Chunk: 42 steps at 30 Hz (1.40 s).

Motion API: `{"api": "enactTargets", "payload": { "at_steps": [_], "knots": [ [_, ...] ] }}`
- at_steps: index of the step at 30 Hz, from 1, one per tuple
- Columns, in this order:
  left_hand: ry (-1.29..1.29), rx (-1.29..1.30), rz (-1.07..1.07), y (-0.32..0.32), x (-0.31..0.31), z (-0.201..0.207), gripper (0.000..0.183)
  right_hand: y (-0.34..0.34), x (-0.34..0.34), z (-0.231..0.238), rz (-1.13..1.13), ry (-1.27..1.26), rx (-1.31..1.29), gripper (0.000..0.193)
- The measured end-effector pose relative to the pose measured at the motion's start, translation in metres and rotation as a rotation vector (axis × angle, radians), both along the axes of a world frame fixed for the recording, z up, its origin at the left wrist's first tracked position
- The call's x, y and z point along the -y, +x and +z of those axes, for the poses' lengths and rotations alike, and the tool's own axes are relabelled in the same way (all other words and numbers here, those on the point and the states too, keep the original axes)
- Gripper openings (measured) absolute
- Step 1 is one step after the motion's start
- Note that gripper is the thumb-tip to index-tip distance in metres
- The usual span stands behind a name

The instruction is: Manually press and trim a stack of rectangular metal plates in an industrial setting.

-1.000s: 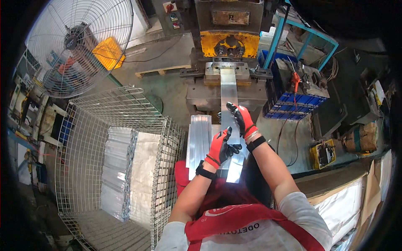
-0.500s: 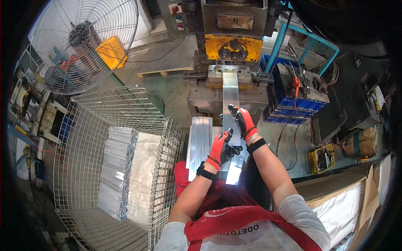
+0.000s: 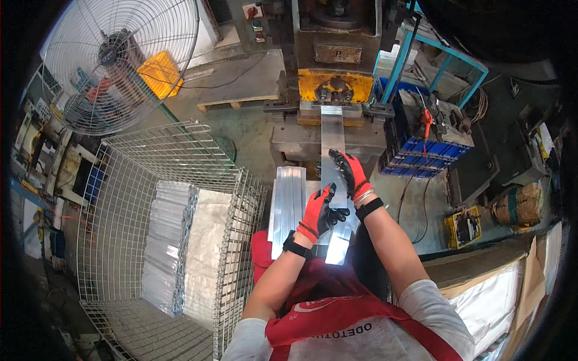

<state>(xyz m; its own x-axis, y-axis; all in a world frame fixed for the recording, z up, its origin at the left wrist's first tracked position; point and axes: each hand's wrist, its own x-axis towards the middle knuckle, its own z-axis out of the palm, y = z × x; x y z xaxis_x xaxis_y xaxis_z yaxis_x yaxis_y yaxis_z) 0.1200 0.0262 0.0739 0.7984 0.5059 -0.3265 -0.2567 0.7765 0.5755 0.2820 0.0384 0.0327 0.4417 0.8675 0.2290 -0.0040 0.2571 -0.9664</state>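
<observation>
A long, flat, shiny metal strip [image 3: 332, 133] runs away from me, its far end at the die under the yellow ram block [image 3: 335, 87] of a press. My right hand [image 3: 352, 172], in a red and black glove, is closed on the strip's right edge. Nearer to me, my left hand [image 3: 321, 210], gloved alike, grips its left edge, thumb pointing up along it. Part of the strip is hidden by the gloves. Left of it lies a stack of metal strips [image 3: 288, 201]. More bright metal [image 3: 338, 248] shows below my hands, close to my lap.
A wire mesh cage [image 3: 241, 198] with bundled metal strips [image 3: 165, 234] stands at left, a large fan [image 3: 117, 51] behind it. Blue crates [image 3: 415, 157] carrying tools are right of the press. A yellow bin [image 3: 462, 228] sits further right, near cardboard-edged boxes [image 3: 481, 271].
The press ram with its yellow block has come down toward the die, covering more of it. The strip's far end and my hands have barely moved.
</observation>
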Motion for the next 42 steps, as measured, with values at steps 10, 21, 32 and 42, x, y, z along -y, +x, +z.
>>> {"api": "enactTargets", "payload": {
  "at_steps": [10, 21, 32, 42],
  "knots": [
    [-0.014, 0.167, -0.084, -0.005, -0.005, -0.007, 0.029, -0.013, -0.001, 0.028, -0.154, -0.258, -0.062, 0.022],
    [1.744, -0.787, -0.191, -0.108, -0.006, 0.002, 0.024, -0.033, 0.076, 0.123, -0.124, 0.002, 1.593, 0.052],
    [1.400, -0.621, 0.355, -0.113, -0.035, 0.011, 0.069, -0.006, 0.081, 0.077, -0.047, -0.036, 1.093, 0.026],
    [0.009, 0.160, -0.151, -0.034, 0.004, -0.047, 0.049, 0.018, -0.011, 0.033, -0.115, -0.180, -0.047, 0.012]
  ]
}}
